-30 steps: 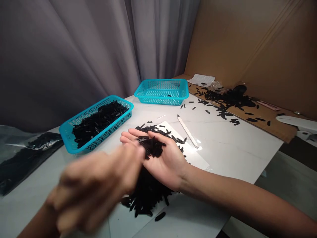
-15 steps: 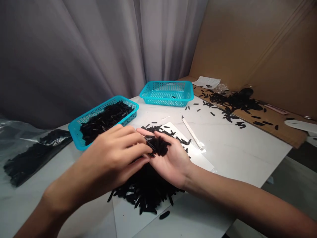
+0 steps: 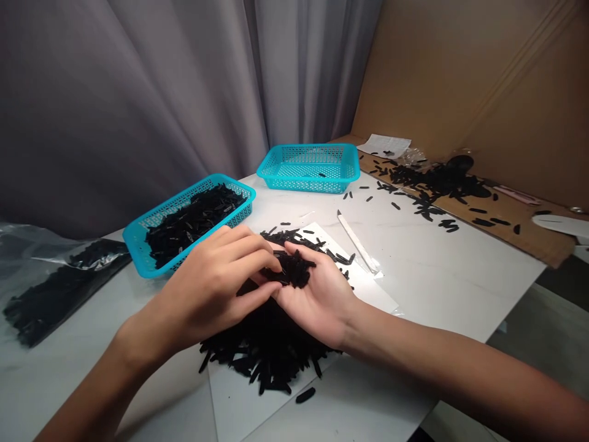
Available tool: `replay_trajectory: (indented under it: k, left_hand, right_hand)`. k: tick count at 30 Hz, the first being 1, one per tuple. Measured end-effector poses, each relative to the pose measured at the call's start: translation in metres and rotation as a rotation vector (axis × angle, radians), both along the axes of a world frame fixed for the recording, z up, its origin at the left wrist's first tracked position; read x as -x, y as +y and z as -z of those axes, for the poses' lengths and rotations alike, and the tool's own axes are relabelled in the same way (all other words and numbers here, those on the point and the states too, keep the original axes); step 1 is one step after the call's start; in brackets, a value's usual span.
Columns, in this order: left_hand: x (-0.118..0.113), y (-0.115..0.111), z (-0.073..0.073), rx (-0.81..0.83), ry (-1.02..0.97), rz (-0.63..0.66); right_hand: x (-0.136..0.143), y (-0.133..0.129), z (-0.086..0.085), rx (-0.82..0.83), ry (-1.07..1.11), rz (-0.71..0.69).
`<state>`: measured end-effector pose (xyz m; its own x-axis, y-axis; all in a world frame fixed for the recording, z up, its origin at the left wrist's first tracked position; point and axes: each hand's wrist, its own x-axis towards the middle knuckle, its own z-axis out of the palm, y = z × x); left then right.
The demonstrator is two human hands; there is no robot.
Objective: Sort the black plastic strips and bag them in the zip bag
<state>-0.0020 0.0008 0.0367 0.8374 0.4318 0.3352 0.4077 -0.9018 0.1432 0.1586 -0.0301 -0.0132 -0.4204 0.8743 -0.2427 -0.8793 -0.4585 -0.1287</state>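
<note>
My right hand (image 3: 322, 288) lies palm up, fingers curled around a small heap of black, narrow, fuzzy-looking strips (image 3: 297, 270). My left hand (image 3: 225, 270) reaches over from the left, its thumb and index finger on strips in that palm; its other fingertips are partly hidden. Under both hands a large loose pile of the same black strips (image 3: 271, 356) covers much of a white sheet (image 3: 234, 411). One single strip (image 3: 305, 395) rests apart from the pile, close to the sheet's near edge.
A blue basket (image 3: 138, 261) full of black strips stands left; another blue basket (image 3: 308, 186) behind has one strip visible inside. A white-handled pointed tool (image 3: 356, 242) lies right of the pile. More strips (image 3: 442, 181) are scattered by the cardboard (image 3: 529, 239). A clear bag (image 3: 59, 288) of strips lies left.
My left hand's index finger and thumb have spread slightly apart over the strips in my right palm. The camera view has shifted a little; my right hand stays nearly in place.
</note>
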Motion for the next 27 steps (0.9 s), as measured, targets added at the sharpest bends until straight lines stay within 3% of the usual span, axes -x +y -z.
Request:
replay_trajectory:
  k: [6, 14, 20, 27]
  left_hand:
    - [0.001, 0.001, -0.001, 0.059, -0.044, -0.135]
    - [0.0, 0.001, 0.002, 0.137, -0.049, -0.143]
    - [-0.004, -0.002, 0.003, 0.175, -0.08, -0.141]
    - [-0.015, -0.01, 0.011, 0.101, -0.112, -0.176]
  right_hand:
    - [0.0, -0.003, -0.006, 0.116, -0.073, -0.022]
    - [0.002, -0.004, -0.005, 0.122, -0.116, -0.079]
    - [0.002, -0.004, -0.002, 0.119, -0.131, -0.041]
    - [0.002, -0.006, -0.002, 0.085, -0.142, -0.025]
